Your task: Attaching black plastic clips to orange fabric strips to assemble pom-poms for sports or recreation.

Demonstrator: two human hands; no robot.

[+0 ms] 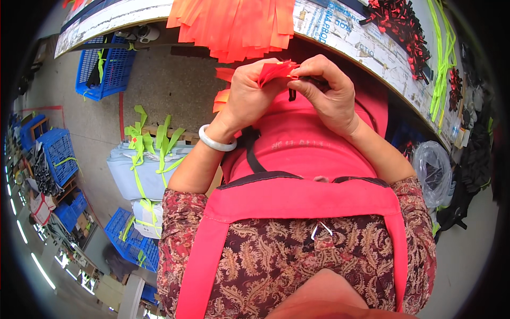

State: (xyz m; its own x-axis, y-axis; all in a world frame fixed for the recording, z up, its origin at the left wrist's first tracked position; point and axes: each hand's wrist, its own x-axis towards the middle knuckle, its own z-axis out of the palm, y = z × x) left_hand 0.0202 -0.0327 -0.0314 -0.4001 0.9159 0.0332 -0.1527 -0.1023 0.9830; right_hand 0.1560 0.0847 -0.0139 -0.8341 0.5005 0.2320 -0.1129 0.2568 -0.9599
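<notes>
My left hand (252, 89) is closed around a small bunch of red-orange fabric strips (272, 72), held in front of my red apron (297, 138). The fingers of my right hand (328, 91) pinch the right end of the same bunch, with thumb and forefinger meeting there. A short black strap end (292, 95) hangs just below the pinch; what it joins is hidden by the fingers. More orange strips (221, 100) show beside my left wrist. Beyond my hands, a thick row of orange fabric strips (234, 29) hangs over the table edge.
On the worn white table (319, 24) lie a heap of black-and-red pieces (401, 32) and long neon-yellow straps (442, 58). Blue crates (114, 66) and a strapped pale stack (139, 173) stand on the floor at left. A clear plastic bag (431, 173) hangs at right.
</notes>
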